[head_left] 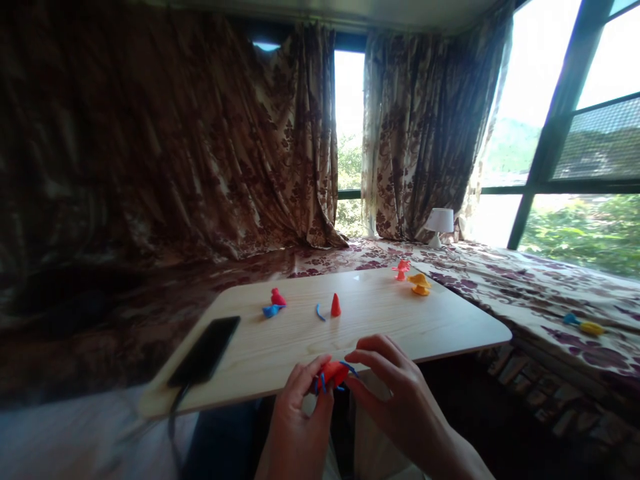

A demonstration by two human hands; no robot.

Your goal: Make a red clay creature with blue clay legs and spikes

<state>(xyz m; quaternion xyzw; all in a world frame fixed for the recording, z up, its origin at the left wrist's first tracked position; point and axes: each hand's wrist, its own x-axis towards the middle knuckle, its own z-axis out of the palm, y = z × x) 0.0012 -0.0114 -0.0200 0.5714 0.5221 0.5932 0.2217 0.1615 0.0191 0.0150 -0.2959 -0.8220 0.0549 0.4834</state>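
My left hand pinches a small red figure, which looks like modelling clay, between thumb and fingers. Thin blue strips stick out from its sides like legs. At its right end, my right hand has thumb and forefinger closed around another blue strip. The figure is held just over the table's near edge, its underside partly hidden by my fingers. Beyond my hands a red cone stands upright on the table, with a loose curved blue strip lying to its left.
The pale wooden table carries a black phone with a cable, a red and blue figure, a pink figure and a yellow figure. A blue and yellow piece lies on floral cloth, right. A lamp stands behind.
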